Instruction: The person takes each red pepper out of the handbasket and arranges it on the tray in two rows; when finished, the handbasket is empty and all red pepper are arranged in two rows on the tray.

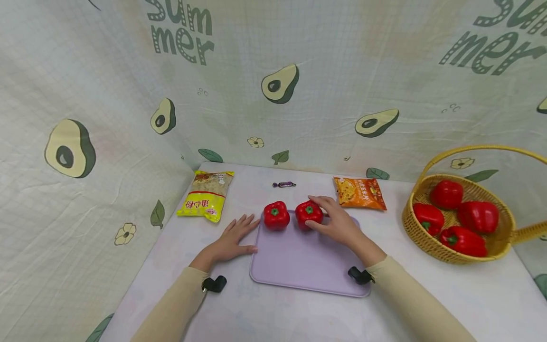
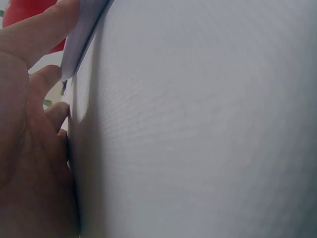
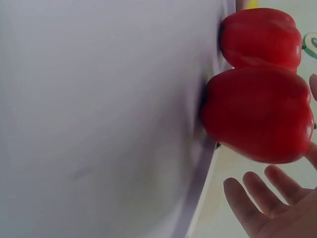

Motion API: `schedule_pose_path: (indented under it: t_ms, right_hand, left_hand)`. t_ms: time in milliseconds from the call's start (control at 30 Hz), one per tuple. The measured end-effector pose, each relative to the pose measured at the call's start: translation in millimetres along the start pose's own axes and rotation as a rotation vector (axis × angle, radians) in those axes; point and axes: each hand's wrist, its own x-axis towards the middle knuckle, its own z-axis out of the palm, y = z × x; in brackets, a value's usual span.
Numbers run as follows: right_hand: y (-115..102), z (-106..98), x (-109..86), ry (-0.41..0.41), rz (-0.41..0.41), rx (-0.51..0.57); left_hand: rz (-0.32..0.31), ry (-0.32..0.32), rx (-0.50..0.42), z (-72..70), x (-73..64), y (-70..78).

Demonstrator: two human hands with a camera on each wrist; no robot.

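Two red bell peppers stand upright along the far edge of a lilac tray. My right hand is at the right pepper, with thumb and index finger on either side of it near the top. In the right wrist view the other fingers extend beside that pepper. The left pepper stands apart in the head view. My left hand lies spread at the tray's left edge, thumb and fingertips at the rim; the left wrist view shows the palm and fingers beside the tray's side.
At the right stands a yellow wicker basket with several red bell peppers. Behind the tray lie an orange snack bag and a small purple-wrapped candy. A yellow pasta bag lies at the far left, near the avocado-print curtain.
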Motion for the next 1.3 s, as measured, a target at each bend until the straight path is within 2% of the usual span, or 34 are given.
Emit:
schedule_pose_path:
  t_ms: [533,900,1300]
  right_hand:
    - [21.9,-14.1,-14.5,0.026,0.010,0.026]
    - [30.3,-30.4,-28.3,0.055,0.031,-0.001]
    - [49.8,-50.8,-49.4,0.099,0.042,-0.029]
  left_hand:
    - [-0.011,0.004,0.002,-0.6,0.1,2.7]
    - [-0.001,0.004,-0.004,-0.4,-0.1,1.6]
    - [0.021,0.010,-0.014,-0.3,-0.4,2.4]
